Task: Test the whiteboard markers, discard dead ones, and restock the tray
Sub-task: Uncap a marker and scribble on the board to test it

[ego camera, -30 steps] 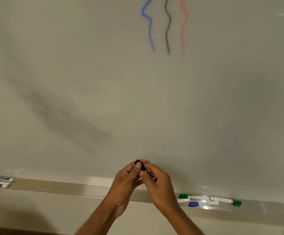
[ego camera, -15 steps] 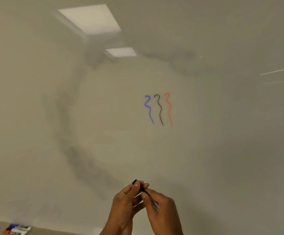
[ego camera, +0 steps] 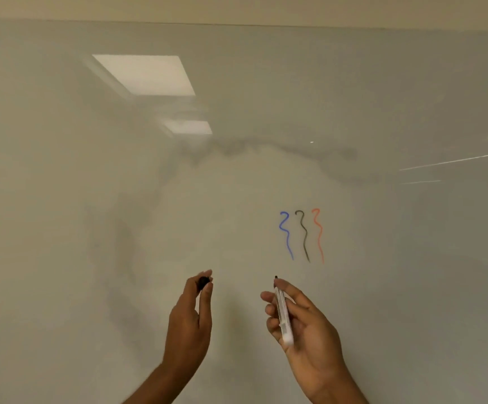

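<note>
Gripping an uncapped marker (ego camera: 283,313), the right hand (ego camera: 310,333) holds its long axis nearly upright, tip toward the whiteboard (ego camera: 91,258). The 3 test squiggles (ego camera: 304,233) lie just up and right of the tip, nearer this hand. The left hand (ego camera: 189,322) pinches the black cap (ego camera: 204,282), well apart.

Readable text, labels, brands, numbers, signs: none.

- Whiteboard (ego camera: 91,258): three wavy strokes side by side, the blue stroke (ego camera: 286,234), the black stroke (ego camera: 304,237) and the red stroke (ego camera: 319,234). They are squiggles only and form no letters or numbers.
- Marker (ego camera: 283,316), uncapped, held in the right hand (ego camera: 307,333): white barrel, any print on it too blurred to read.
- Cap (ego camera: 203,282), black, pinched in the left hand (ego camera: 189,322): too small to tell any marking.
</note>
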